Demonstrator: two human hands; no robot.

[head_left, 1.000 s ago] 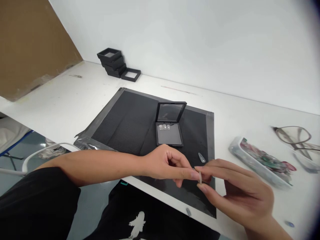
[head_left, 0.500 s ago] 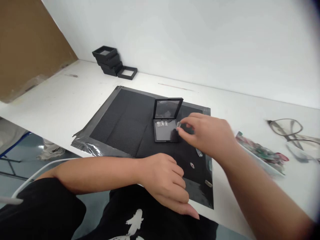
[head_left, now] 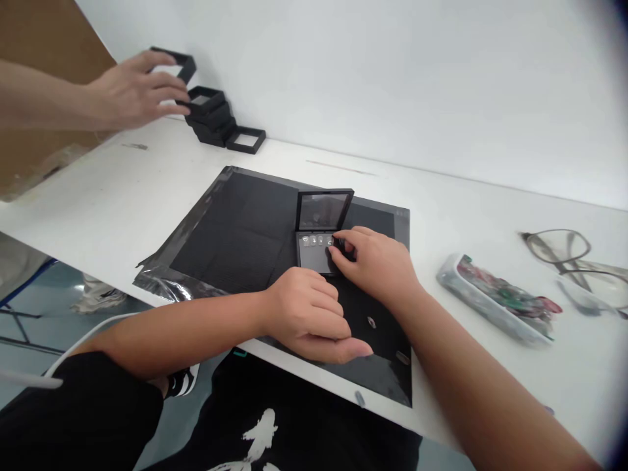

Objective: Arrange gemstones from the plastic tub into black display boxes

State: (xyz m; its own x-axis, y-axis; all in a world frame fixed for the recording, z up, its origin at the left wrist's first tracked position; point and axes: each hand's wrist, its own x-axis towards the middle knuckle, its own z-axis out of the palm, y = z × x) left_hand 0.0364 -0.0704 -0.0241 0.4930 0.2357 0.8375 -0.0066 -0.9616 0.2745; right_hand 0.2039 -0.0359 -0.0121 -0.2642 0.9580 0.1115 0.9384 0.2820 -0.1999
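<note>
A black display case [head_left: 314,261] stands with its lid [head_left: 322,209] up, on the black mat. Along the top of its grey pad sit several small clear press-on nails [head_left: 313,241] in a row. The thumb and index finger of my right hand [head_left: 375,261] pinch a press-on nail [head_left: 330,241] at the right end of that row. My left hand [head_left: 309,317] rests in front of the case, fingers curled and thumb stretched out; its palm is hidden. Right of it, a loose press-on nail [head_left: 371,322] and another small piece [head_left: 403,357] lie on the mat.
Another person's hand [head_left: 140,91] holds a black frame box [head_left: 186,67] above a stack of such boxes [head_left: 210,118]. One more box [head_left: 246,139] lies beside the stack. Right stand a clear tray of packets [head_left: 495,301] and eyeglasses [head_left: 559,252]. The black mat [head_left: 235,229] reaches the table's front edge.
My right hand has moved left and brought a press-on nail onto the pad, beside the others. My left hand has shifted slightly up and left. Another person's hand has come in at the stack.
</note>
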